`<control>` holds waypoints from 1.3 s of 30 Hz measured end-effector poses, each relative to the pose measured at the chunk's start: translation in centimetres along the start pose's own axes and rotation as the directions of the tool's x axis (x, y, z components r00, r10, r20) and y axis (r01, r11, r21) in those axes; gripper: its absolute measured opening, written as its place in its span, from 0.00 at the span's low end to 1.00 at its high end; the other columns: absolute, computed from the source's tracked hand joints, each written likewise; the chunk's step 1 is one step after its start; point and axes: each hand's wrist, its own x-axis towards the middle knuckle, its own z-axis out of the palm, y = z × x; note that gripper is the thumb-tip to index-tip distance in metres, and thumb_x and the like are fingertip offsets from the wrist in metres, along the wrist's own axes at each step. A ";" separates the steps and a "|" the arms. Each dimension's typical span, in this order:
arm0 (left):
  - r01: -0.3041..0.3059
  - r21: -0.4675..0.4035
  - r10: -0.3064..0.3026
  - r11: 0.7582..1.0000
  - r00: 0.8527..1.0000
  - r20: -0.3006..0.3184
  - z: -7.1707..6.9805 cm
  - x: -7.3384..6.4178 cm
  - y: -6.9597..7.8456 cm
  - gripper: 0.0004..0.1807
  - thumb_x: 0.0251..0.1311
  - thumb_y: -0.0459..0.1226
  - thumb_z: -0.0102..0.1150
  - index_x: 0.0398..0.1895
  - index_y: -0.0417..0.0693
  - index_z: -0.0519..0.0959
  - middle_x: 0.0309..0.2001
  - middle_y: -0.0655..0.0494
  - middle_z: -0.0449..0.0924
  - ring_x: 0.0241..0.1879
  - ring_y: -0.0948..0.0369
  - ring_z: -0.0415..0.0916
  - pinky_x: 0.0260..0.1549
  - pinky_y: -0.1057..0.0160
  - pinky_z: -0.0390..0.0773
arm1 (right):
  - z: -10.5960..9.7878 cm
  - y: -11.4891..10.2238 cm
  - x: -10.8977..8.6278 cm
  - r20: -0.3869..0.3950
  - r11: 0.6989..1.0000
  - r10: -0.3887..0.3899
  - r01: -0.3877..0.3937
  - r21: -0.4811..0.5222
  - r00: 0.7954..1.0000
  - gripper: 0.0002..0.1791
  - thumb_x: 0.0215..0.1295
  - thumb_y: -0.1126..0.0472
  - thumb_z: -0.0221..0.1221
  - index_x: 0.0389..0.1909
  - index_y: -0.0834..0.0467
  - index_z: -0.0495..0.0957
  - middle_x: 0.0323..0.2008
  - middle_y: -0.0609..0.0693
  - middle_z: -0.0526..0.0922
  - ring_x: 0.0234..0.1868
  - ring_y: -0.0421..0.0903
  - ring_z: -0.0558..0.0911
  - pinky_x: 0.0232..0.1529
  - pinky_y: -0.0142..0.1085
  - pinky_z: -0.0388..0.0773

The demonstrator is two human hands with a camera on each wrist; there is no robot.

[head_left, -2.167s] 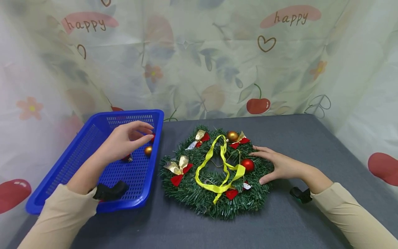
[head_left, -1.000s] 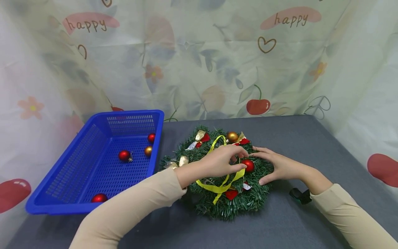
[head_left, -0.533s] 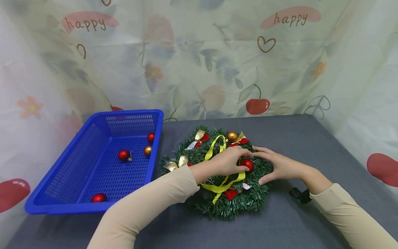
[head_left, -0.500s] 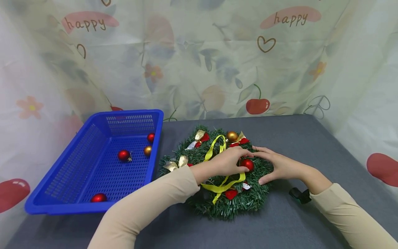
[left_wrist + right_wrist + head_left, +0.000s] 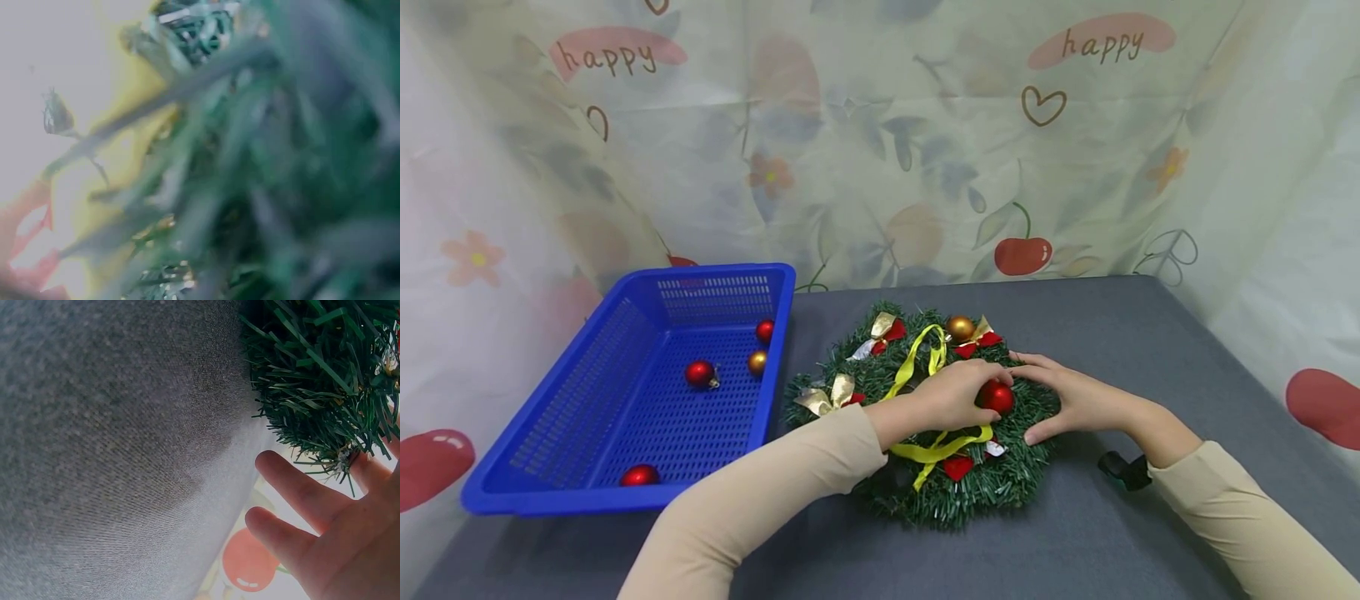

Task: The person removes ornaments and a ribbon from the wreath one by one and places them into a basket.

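A green Christmas wreath (image 5: pixel 955 500) lies on the table, dressed with red and gold bows and a loose yellow ribbon (image 5: pixel 917 452). My left hand (image 5: pixel 951 396) reaches over its middle, thumb and fingers curved round a red bauble (image 5: pixel 999 398) on the wreath's right side. Blurred green tinsel (image 5: pixel 250 175) and yellow ribbon (image 5: pixel 94 219) fill the left wrist view. At the wreath's right edge rests my right hand (image 5: pixel 1086 400), thumb in front and fingers behind. In the right wrist view two of its fingers (image 5: pixel 303 490) stretch out straight beside the tinsel.
Left of the wreath stands a blue plastic basket (image 5: pixel 565 504) with several baubles inside, including a red one (image 5: pixel 700 373) and a gold one (image 5: pixel 757 362). A gold bauble (image 5: pixel 960 327) sits at the wreath's back. A patterned curtain (image 5: pixel 880 167) hangs behind the grey table (image 5: pixel 1097 317).
My left hand has moved right from over the basket to the wreath and settled around the red bauble there. The right hand has stayed at the wreath's edge.
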 end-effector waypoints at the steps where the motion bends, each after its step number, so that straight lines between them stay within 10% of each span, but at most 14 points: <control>1: -0.005 -0.002 0.005 1.000 1.000 -0.006 -0.1 0.0 0.0 0.25 0.59 0.40 0.60 0.61 0.52 0.70 0.61 0.55 0.72 0.56 0.61 0.73 0.49 0.70 0.75 | 0.0 0.0 0.0 0.000 1.000 0.001 -0.001 0.000 1.000 0.50 0.48 0.44 0.68 0.67 0.64 0.59 0.71 0.64 0.50 0.68 0.66 0.56 0.59 0.64 0.62; 15: -0.102 -0.035 0.097 0.994 0.989 -0.110 -1.9 -1.0 0.2 0.24 0.57 0.38 0.62 0.58 0.48 0.71 0.56 0.54 0.76 0.54 0.60 0.75 0.50 0.70 0.75 | -0.1 -0.4 -0.2 -0.011 1.000 0.005 -0.005 -0.010 1.000 0.50 0.47 0.44 0.69 0.67 0.64 0.59 0.70 0.66 0.51 0.67 0.68 0.57 0.58 0.64 0.63; 39: -0.082 -0.101 0.066 0.991 0.985 -0.159 -4.1 -3.8 -0.5 0.23 0.57 0.38 0.62 0.57 0.48 0.71 0.53 0.53 0.78 0.48 0.60 0.76 0.43 0.67 0.77 | 0.1 -0.2 0.1 -0.017 0.999 -0.036 0.036 -0.002 0.999 0.46 0.48 0.46 0.69 0.65 0.61 0.62 0.70 0.66 0.50 0.68 0.69 0.55 0.57 0.66 0.61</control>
